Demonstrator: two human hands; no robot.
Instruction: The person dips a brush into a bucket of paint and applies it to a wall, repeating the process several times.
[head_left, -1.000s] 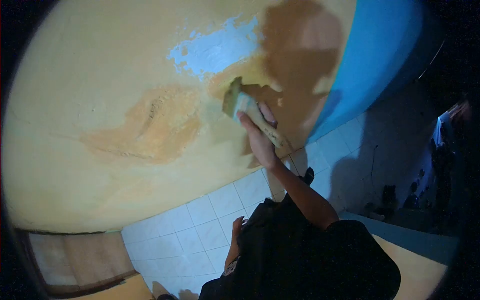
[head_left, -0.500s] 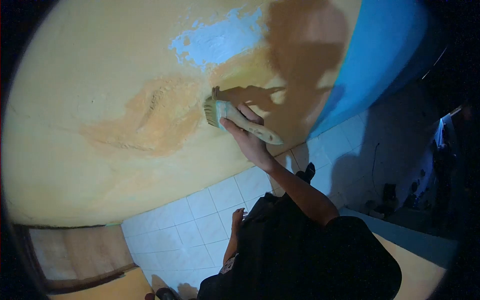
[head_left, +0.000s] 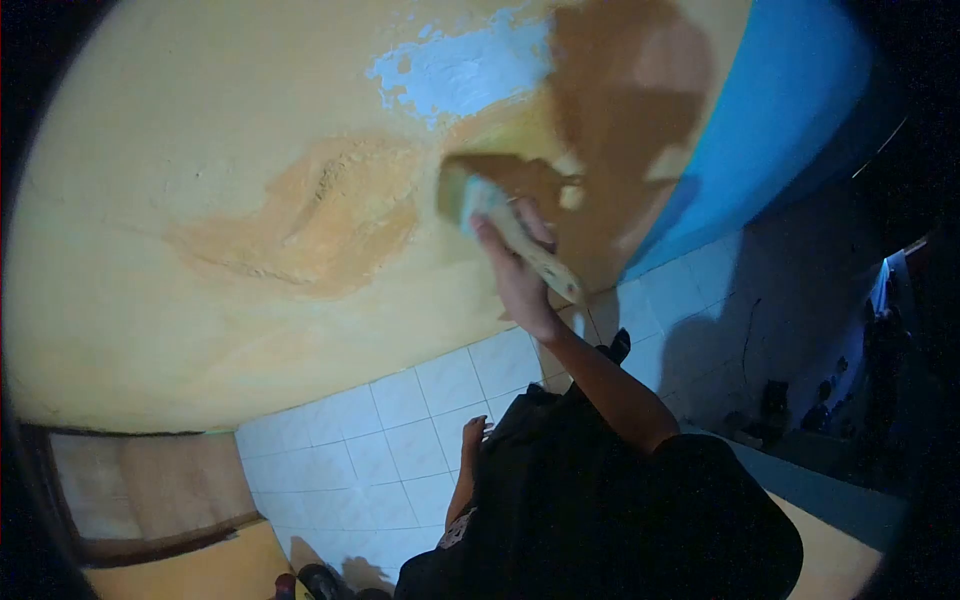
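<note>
R hand grips a wide brush near its head, prob. for firmer control, w/ bristles at the yellow wall below a pale patch; L hand hangs loosely open, apparently w/o anything, above floor tiles.

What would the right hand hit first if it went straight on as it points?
Likely the yellow wall, which the bristles of the brush in the right hand may be touching; depth is unclear.
</note>
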